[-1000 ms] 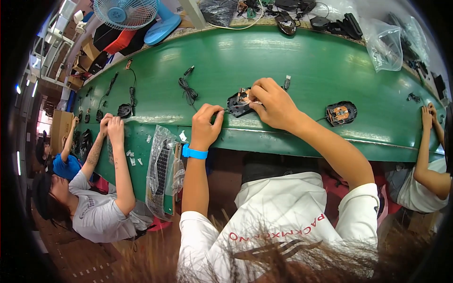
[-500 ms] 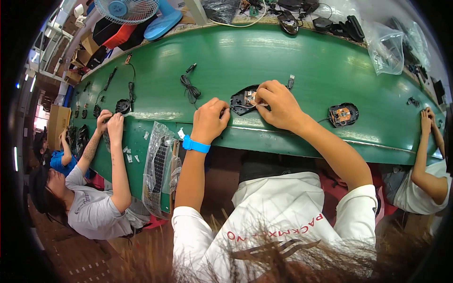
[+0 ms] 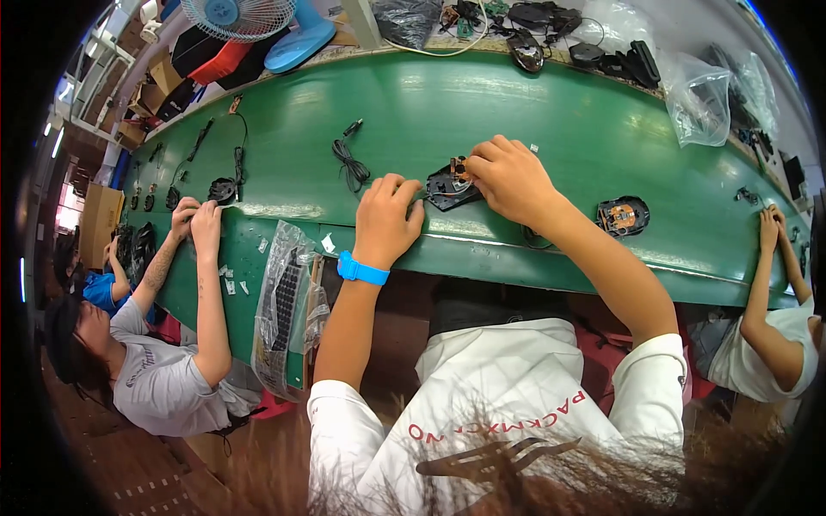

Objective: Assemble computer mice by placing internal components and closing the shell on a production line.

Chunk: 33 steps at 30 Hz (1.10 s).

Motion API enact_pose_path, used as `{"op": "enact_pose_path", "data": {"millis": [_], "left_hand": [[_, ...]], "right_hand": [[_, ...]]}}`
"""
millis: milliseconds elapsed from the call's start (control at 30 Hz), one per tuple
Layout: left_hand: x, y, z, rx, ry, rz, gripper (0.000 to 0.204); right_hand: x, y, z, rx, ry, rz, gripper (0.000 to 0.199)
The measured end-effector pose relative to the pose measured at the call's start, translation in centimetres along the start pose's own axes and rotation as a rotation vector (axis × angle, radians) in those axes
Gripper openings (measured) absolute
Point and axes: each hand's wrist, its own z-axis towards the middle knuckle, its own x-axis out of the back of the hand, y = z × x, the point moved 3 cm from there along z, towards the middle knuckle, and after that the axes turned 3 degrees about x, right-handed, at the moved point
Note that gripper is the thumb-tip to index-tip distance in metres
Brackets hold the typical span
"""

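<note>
A black computer mouse base (image 3: pixel 446 191) lies in front of me on the green work surface. My right hand (image 3: pixel 514 181) reaches over its right side, its fingers pinching a small brown circuit board (image 3: pixel 461 168). The board sits tilted above the base, and the fingers cover part of it. At the base's left end is my left hand (image 3: pixel 391 217), with thumb and forefinger apart and nothing visible between them. Just beyond that hand lies a coiled black cable (image 3: pixel 351 165) with a plug.
Another mouse base with a brown board (image 3: pixel 621 215) lies to my right. A plastic-wrapped keyboard (image 3: pixel 284 301) is at left, near a co-worker's hands (image 3: pixel 196 225) and more mouse parts. Another person's hands (image 3: pixel 772 222) are at far right. Clear bags (image 3: pixel 699 99) and a blue fan (image 3: pixel 297 39) stand behind.
My right hand has raised and tilted the circuit board in the mouse base. The fingers of my left hand have parted. A plug beyond my right hand no longer shows.
</note>
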Motion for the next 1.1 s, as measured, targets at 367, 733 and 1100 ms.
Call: {"op": "enact_pose_path", "data": {"millis": [367, 733, 1100], "left_hand": [[-2.5, 5.0, -2.2, 0.06, 0.169, -0.039, 0.03], [-2.6, 6.0, -2.6, 0.126, 0.126, 0.088, 0.031], [-2.8, 5.8, -2.5, 0.115, 0.073, 0.079, 0.031]], "right_hand": [[-0.6, 0.6, -0.4, -0.023, -0.034, 0.045, 0.011], [-0.4, 1.7, -0.7, 0.045, 0.03, 0.299, 0.018], [-1.3, 2.1, 0.0, 0.195, -0.075, 0.428, 0.019]]}}
